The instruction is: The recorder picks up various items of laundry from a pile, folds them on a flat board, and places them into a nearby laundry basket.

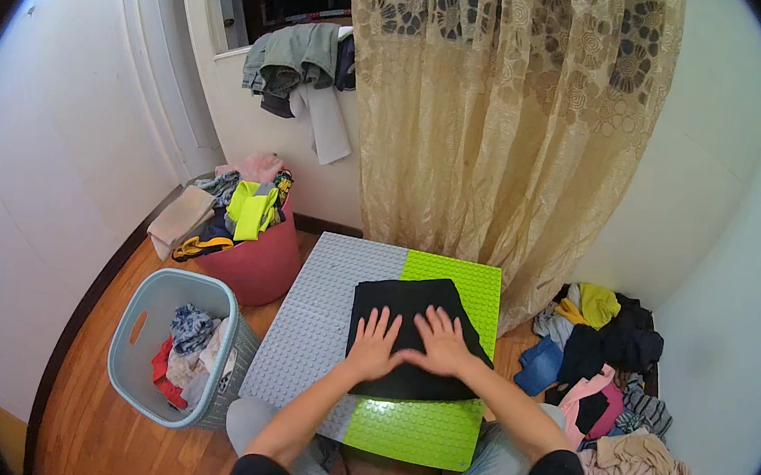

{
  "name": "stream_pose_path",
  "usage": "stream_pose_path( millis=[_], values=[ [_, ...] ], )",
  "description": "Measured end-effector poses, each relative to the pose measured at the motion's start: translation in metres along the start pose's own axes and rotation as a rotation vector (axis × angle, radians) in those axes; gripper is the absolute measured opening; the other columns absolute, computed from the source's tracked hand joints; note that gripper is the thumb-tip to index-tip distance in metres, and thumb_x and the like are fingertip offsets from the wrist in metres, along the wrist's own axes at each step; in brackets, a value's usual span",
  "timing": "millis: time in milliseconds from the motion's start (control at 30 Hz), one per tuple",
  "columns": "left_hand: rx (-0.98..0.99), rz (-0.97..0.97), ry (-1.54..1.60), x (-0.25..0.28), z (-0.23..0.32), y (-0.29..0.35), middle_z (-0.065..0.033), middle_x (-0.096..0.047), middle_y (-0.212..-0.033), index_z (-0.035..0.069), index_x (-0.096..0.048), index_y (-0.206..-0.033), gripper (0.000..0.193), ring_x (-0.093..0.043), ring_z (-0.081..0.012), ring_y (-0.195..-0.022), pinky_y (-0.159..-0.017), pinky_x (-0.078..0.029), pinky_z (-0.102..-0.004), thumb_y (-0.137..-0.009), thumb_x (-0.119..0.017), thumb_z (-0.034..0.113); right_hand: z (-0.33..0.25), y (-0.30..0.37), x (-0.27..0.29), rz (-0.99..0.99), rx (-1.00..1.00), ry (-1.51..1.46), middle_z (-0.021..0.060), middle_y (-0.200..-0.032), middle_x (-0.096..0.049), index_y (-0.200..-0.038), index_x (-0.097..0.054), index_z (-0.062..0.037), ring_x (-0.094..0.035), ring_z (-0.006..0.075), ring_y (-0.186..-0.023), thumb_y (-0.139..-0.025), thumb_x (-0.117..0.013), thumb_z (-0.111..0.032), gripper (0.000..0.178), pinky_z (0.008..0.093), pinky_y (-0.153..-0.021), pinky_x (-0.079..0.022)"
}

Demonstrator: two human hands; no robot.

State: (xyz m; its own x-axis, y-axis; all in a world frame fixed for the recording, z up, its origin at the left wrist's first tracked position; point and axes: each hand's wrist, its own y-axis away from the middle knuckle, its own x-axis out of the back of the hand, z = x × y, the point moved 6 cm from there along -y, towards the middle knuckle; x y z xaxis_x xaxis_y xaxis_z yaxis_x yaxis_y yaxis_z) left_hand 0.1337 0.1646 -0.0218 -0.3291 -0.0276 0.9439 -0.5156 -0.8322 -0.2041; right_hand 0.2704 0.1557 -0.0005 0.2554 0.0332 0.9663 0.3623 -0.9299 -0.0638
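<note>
A folded black garment (403,379) lies flat on a low table with a studded top, grey on the left and bright green on the right (434,438). Its exact kind cannot be made out. My left hand (375,346) rests palm down on the cloth, fingers spread. Beside it my right hand (440,340) also lies flat on the cloth with fingers apart. The two thumbs meet near the middle of the garment. Neither hand grips anything.
A light blue basket (127,376) with some clothes stands left of the table. Behind it is a heaped red tub (257,266). Clothes (591,352) lie piled on the floor at the right. Garments (297,57) hang over the window sill, next to a beige curtain (491,156).
</note>
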Motion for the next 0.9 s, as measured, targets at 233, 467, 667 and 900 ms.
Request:
stream_pose_path(
  millis=[233, 467, 667, 900],
  values=[
    [-0.27, -0.249, -0.295, 0.012, 0.041, 0.067, -0.0254, -0.023, -0.138, 0.006, -0.03, -0.134, 0.081, -0.021, -0.0438, -0.128, -0.1, -0.024, -0.0551, -0.072, -0.065, 0.044, -0.056, 0.082, -0.017, -0.129, 0.268, 0.456, 0.0279, -0.134, -0.028, -0.132, -0.031, -0.0007, -0.031, 0.0413, -0.123, -0.076, -0.054, -0.027, 0.066, 0.0555, -0.09, -0.036],
    [-0.375, -0.005, -0.384, 0.001, 0.028, 0.057, -0.0214, -0.048, -0.115, 0.004, -0.044, -0.117, 0.05, -0.049, -0.0393, -0.104, -0.085, -0.043, -0.0454, -0.073, -0.061, 0.023, -0.038, 0.074, -0.021, 0.192, 0.313, 0.646, 0.029, -0.11, -0.053, -0.114, -0.049, 0.0034, -0.057, 0.0382, -0.092, -0.077, -0.05, -0.017, 0.042, 0.0431, -0.062, -0.051],
    [-0.083, -0.152, -0.025, 0.141, 0.035, 0.009, -0.0198, -0.061, -0.087, 0.008, -0.052, -0.106, 0.04, -0.06, -0.0345, -0.078, -0.069, -0.049, -0.042, -0.067, -0.057, 0.012, -0.029, 0.038, 0.128, 0.178, 0.091, 0.165, 0.0124, -0.067, -0.06, -0.074, -0.059, -0.0097, -0.06, 0.032, -0.065, -0.063, -0.056, -0.012, 0.012, 0.0432, -0.058, -0.047],
    [-0.18, -0.287, 0.475, 0.25, 0.051, -0.018, -0.0121, -0.062, -0.073, 0.002, -0.059, -0.092, 0.032, -0.06, -0.0249, -0.066, -0.061, -0.047, -0.0342, -0.063, -0.056, 0.013, -0.039, 0.005, 0.238, -0.127, 0.1, 0.005, 0.0175, -0.075, -0.063, -0.084, -0.066, -0.0083, -0.061, 0.0337, -0.074, -0.054, -0.056, -0.013, 0.031, 0.0415, -0.064, -0.047]
  ],
)
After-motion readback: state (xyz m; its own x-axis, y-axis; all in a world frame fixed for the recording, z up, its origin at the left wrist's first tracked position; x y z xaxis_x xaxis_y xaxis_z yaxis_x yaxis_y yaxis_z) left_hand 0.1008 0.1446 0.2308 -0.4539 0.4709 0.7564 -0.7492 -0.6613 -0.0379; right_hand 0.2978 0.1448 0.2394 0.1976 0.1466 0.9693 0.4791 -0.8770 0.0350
